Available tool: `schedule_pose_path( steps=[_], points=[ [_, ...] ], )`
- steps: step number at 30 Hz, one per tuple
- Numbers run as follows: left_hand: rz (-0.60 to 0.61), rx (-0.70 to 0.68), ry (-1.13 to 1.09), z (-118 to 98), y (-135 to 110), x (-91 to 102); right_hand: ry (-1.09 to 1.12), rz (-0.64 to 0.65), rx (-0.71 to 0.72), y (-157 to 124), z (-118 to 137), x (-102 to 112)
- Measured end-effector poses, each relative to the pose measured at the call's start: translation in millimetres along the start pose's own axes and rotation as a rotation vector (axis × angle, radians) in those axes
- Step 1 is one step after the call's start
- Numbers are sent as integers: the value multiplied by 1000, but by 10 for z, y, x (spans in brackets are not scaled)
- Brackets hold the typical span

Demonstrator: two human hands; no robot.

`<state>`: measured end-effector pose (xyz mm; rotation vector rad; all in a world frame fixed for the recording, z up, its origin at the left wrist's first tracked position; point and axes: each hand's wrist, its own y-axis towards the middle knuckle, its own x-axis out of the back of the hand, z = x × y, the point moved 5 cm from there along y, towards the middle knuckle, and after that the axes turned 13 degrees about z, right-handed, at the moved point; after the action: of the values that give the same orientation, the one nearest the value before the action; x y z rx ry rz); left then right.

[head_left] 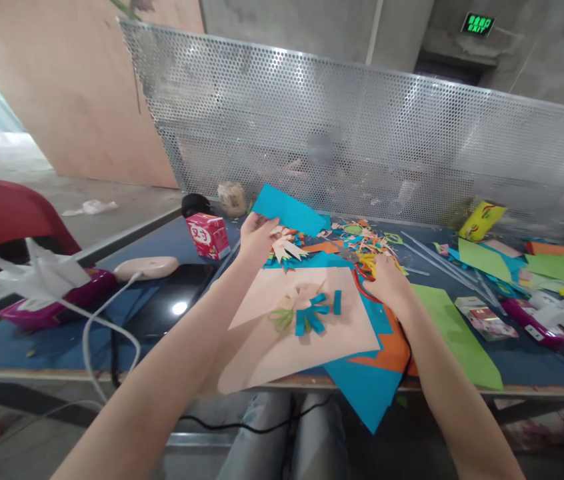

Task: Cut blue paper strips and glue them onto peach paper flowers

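My left hand (258,237) is closed on the lower left edge of a blue paper sheet (289,210), raised over the far side of the table. To the right, my right hand (388,281) is closed at a pair of scissors with red handles (359,283), their blades pointing left toward paper scraps. Fingers partly hide the handles. Between my arms lies a pale pink paper sheet (252,353), bearing a cluster of cut blue paper strips (316,310) and looped green strips (281,320). Pale, fringed paper pieces (287,248) sit just below my left hand.
Colourful paper scraps (357,233) pile up before a perforated metal screen (282,113). On the left are a pink box (208,235), a black tablet (172,300) and a purple tissue pack (57,300). Green paper (449,327) and clear sticks (429,257) lie right.
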<state>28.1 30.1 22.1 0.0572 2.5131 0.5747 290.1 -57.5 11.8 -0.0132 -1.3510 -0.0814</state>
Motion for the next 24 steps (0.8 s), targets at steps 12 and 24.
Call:
schedule_pose_path(
  steps=[12, 24],
  points=[
    [395, 173, -221, -6, -266, -359, 1095, -65, 433, 135, 162, -108],
    [334, 330, -13, 289, -319, -308, 906, -37, 306, 46, 231, -11]
  ],
)
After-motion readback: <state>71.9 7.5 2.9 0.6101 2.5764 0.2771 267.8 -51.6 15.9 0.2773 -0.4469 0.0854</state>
